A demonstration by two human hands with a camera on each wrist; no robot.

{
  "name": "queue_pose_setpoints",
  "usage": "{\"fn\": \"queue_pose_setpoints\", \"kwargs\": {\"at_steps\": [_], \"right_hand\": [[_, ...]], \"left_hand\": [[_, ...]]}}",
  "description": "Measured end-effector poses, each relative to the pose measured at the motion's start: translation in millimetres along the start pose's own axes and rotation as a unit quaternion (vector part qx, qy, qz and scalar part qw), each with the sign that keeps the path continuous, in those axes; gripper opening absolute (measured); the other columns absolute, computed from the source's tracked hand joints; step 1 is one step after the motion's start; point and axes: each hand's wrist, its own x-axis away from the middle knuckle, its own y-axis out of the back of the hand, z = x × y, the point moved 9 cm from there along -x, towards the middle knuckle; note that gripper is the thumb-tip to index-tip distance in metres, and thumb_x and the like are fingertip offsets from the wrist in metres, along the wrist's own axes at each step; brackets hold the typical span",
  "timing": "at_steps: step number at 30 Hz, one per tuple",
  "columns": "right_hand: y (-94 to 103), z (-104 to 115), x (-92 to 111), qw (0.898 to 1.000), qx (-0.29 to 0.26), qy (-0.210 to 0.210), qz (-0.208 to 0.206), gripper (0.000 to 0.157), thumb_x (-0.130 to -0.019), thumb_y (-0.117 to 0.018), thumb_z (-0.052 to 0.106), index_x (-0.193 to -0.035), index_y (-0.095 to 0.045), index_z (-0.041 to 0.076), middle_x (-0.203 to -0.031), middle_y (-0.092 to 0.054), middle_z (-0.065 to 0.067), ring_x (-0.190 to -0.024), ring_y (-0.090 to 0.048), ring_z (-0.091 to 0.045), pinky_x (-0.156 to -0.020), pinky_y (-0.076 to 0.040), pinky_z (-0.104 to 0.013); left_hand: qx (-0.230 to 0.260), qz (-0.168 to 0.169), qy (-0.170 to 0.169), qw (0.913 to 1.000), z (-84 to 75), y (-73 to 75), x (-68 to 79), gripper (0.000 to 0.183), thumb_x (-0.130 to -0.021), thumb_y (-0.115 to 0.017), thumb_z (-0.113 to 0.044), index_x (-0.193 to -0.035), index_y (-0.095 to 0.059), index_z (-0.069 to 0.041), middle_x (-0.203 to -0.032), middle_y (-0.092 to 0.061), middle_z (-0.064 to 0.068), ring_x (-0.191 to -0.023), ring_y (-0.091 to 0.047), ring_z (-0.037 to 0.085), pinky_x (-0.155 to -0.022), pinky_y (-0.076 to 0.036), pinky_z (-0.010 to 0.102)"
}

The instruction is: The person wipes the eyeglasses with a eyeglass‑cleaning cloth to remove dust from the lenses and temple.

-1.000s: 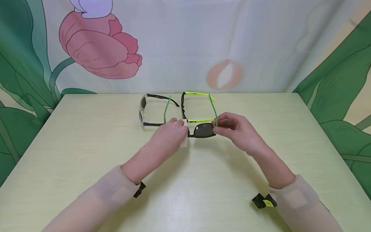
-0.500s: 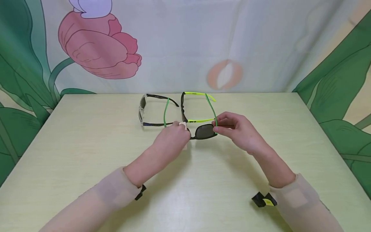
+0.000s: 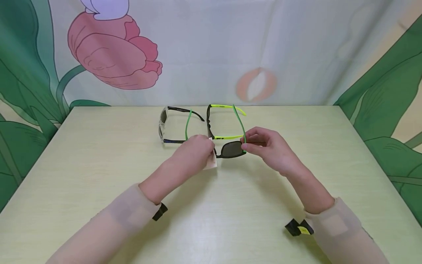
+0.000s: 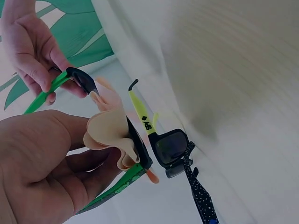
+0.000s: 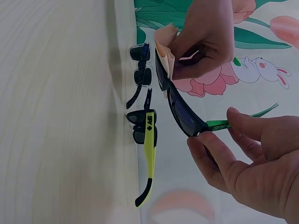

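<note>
A pair of black sunglasses [image 3: 232, 149] with green temples is held up between the two hands, over the far middle of the table. At the front corner by one hinge, my right hand [image 3: 271, 150] grips the frame with thumb and fingers. My left hand [image 3: 194, 154] pinches a pale peach cloth [image 4: 110, 130] folded over the other lens. That lens is mostly hidden by the cloth in the left wrist view. The right wrist view shows the uncovered dark lens [image 5: 182, 114] and the cloth's folded edge above the left fingers.
Behind the hands, sunglasses with a clear frame [image 3: 160, 124] and dark speckled temples lie on the table [image 3: 82, 165]. Beside them are black sunglasses with yellow temples [image 3: 227, 138]. A printed curtain [image 3: 197, 55] hangs along the table's back edge.
My left hand shifts slightly right and down, then back left and up, with the cloth. More of the cloth's lower edge now shows below the fingers. The right hand stays nearly still.
</note>
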Motion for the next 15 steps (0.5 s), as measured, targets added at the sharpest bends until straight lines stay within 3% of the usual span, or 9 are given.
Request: {"fn": "queue_pose_setpoints", "kwargs": {"at_steps": [5, 7, 11, 13, 15], "right_hand": [[-0.1, 0.3, 0.0, 1.000, 0.002, 0.003, 0.000, 0.015, -0.097, -0.073, 0.012, -0.107, -0.066, 0.003, -0.107, -0.072, -0.011, -0.102, -0.068, -0.023, -0.097, -0.050, -0.042], [-0.2, 0.7, 0.1, 1.000, 0.001, 0.004, 0.000, 0.015, -0.097, -0.073, 0.012, -0.107, -0.067, 0.004, -0.107, -0.072, -0.011, -0.102, -0.068, -0.023, -0.097, -0.050, -0.042], [-1.1, 1.4, -0.1, 1.000, 0.002, 0.005, 0.000, 0.015, -0.097, -0.073, 0.012, -0.108, -0.067, 0.004, -0.107, -0.072, -0.010, -0.103, -0.068, -0.023, -0.097, -0.050, -0.042], [-1.2, 1.6, -0.2, 1.000, 0.002, 0.005, -0.001, 0.015, -0.097, -0.073, 0.012, -0.108, -0.067, 0.004, -0.107, -0.072, -0.010, -0.103, -0.068, -0.023, -0.097, -0.050, -0.042], [-0.7, 1.8, 0.0, 1.000, 0.003, 0.005, -0.004, 0.015, -0.097, -0.073, 0.012, -0.107, -0.067, 0.004, -0.107, -0.072, -0.010, -0.103, -0.068, -0.022, -0.097, -0.050, -0.042]], "left_hand": [[-0.022, 0.022, 0.012, 0.9994, -0.2, -1.5, -1.6, 0.034, -0.075, -0.054, 0.009, -0.058, -0.035, -0.014, -0.063, -0.030, -0.001, -0.064, -0.032, 0.017, -0.056, -0.031, 0.028], [-0.044, 0.038, 0.022, 0.9981, -0.3, -3.0, -2.2, 0.035, -0.076, -0.058, 0.007, -0.058, -0.036, -0.014, -0.062, -0.034, -0.001, -0.063, -0.037, 0.017, -0.054, -0.035, 0.026], [-0.088, 0.056, 0.032, 0.9941, -1.1, -4.8, -2.4, 0.021, -0.083, -0.071, 0.001, -0.068, -0.060, -0.009, -0.071, -0.061, 0.007, -0.070, -0.061, 0.026, -0.060, -0.056, 0.032], [-0.089, 0.060, 0.037, 0.9936, -0.6, -5.3, -2.4, 0.018, -0.084, -0.072, 0.000, -0.071, -0.062, -0.008, -0.074, -0.064, 0.008, -0.073, -0.062, 0.027, -0.062, -0.058, 0.034], [-0.076, 0.061, 0.040, 0.9944, 0.6, -5.8, -2.8, 0.025, -0.083, -0.069, 0.003, -0.066, -0.056, -0.009, -0.069, -0.056, 0.005, -0.069, -0.056, 0.022, -0.057, -0.054, 0.030]]}}
